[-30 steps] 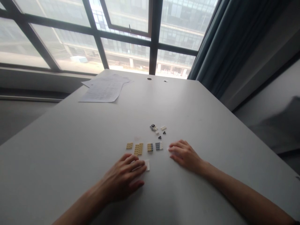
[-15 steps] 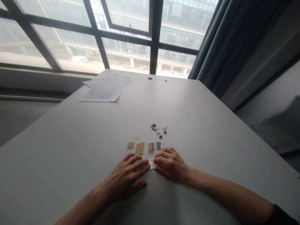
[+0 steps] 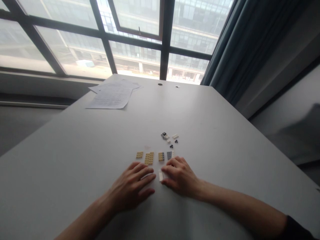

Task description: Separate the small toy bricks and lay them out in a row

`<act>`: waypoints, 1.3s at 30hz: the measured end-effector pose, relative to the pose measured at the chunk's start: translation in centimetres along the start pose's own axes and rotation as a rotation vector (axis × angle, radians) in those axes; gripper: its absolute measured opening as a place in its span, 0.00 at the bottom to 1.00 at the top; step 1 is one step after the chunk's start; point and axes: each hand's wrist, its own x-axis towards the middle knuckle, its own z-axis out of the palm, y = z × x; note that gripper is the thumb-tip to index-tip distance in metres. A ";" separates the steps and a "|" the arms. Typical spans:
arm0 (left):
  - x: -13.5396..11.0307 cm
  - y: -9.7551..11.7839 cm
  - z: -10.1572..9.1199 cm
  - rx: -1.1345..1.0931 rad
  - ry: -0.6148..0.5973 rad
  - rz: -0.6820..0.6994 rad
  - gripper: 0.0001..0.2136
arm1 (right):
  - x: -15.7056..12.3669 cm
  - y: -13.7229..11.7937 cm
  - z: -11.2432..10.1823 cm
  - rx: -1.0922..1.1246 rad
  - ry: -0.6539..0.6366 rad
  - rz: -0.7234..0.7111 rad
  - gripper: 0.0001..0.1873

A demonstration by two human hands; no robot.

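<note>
My right hand (image 3: 180,175) grips a small white building-block piece (image 3: 160,176) by its right side, fingers and thumb closed at its edge. Left of that piece, my left hand (image 3: 136,183) lies over the table with fingers outstretched and nothing in them. Just beyond the hands is a row of toy bricks: a small tan plate (image 3: 139,154), a larger tan pair (image 3: 149,158), a tan-and-grey piece (image 3: 161,156) and a grey-and-white piece (image 3: 169,155). My right fingers partly cover the grey-and-white one.
Behind the row lie a black-and-white brick cluster (image 3: 164,135), a white plate (image 3: 175,136) and small black pieces (image 3: 171,146). Printed papers (image 3: 110,96) rest at the far left of the white table (image 3: 212,133). Windows and a dark curtain (image 3: 232,50) stand beyond.
My left hand has drawn back to the left, away from the white piece. More of that piece now shows, with my right fingers at its right edge.
</note>
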 end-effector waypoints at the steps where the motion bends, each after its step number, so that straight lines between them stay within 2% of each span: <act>1: 0.0 0.0 0.0 -0.001 0.003 0.000 0.11 | 0.0 -0.1 0.0 0.001 0.002 0.000 0.16; 7: -0.2 -0.2 0.1 -0.007 -0.024 -0.005 0.11 | -0.3 0.4 -0.1 -0.022 -0.004 -0.013 0.15; 17: -0.1 -0.2 0.1 -0.006 -0.003 -0.003 0.09 | -1.7 3.2 -2.0 -0.041 0.013 0.063 0.16; 39: 0.0 -0.2 0.0 -0.029 -0.016 -0.011 0.07 | -1.9 4.0 -2.4 -0.037 0.028 0.050 0.15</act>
